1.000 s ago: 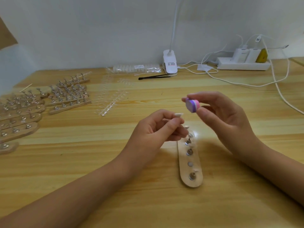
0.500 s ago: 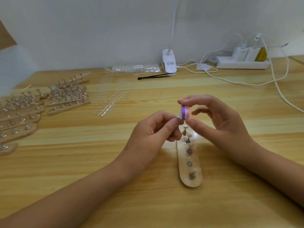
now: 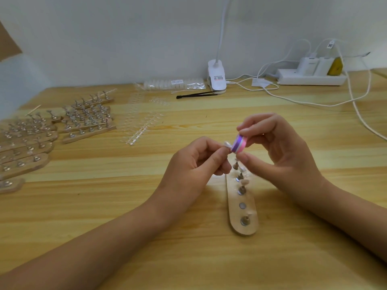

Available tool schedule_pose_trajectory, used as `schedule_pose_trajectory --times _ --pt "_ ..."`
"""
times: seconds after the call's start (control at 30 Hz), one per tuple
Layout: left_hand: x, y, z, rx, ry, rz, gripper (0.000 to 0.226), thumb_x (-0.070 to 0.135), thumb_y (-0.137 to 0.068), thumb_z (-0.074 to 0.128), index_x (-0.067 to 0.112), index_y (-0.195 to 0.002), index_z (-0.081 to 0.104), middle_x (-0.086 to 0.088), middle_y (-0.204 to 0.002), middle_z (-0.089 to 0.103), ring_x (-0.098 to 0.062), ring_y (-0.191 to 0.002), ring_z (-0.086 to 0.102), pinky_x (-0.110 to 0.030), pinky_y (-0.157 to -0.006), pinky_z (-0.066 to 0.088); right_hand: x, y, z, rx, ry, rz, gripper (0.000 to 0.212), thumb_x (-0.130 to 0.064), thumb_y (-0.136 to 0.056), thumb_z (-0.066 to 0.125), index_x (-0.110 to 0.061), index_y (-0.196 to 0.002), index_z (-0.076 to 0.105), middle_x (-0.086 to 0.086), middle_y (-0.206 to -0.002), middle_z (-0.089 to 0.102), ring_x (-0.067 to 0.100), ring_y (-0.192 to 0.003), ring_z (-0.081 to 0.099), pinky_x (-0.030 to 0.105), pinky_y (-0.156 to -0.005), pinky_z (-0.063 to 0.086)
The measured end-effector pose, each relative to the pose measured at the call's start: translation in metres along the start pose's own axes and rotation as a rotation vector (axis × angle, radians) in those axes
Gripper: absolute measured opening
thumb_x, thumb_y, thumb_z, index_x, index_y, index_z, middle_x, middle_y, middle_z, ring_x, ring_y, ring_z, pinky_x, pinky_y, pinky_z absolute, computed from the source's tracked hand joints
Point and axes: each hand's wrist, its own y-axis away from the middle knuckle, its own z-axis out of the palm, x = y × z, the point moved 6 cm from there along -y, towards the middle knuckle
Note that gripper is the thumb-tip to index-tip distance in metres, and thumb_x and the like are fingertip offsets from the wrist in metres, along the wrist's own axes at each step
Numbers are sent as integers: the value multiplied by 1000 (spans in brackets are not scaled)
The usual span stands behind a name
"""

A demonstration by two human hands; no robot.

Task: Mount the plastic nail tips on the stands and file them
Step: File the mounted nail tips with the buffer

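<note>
Now the thumb and forefinger of the left hand point(image 3: 194, 164) pinch a clear nail tip point(image 3: 226, 145). The pink-and-purple file block point(image 3: 239, 145), pinched between forefinger above and thumb below by the right hand point(image 3: 280, 151), touches its free edge. A second ago the block was held up and apart from the tip; it has closed in, so filing of this piece is likely starting. Both hands hover over the far end of the wooden stand strip point(image 3: 249, 208), where one socket shows bare. The right hand's spare fingers bend loosely behind the block. The forearms angle in over the table point(image 3: 104, 206).
</note>
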Motion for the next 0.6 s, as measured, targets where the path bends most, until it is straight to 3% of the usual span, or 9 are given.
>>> schedule_pose_trajectory --times 0.27,0.6 --pt "2 1 -1 3 45 2 13 30 -85 63 19 -92 64 0 -75 74 -7 -71 69 -16 -67 51 -4 1 0 -44 21 -68 29 -14 -82 70 -10 -107 56 11 -110 54 26 -101 60 34 -88 50" --pt "1 1 0 -27 48 -6 10 26 -88 65 17 -87 65 0 -72 73 -8 -69 68 -17 -67 51 -3 -1 -2 -44 49 -50 28 -16 -82 69 -11 -105 54 10 -109 54 22 -99 59 35 -85 51"
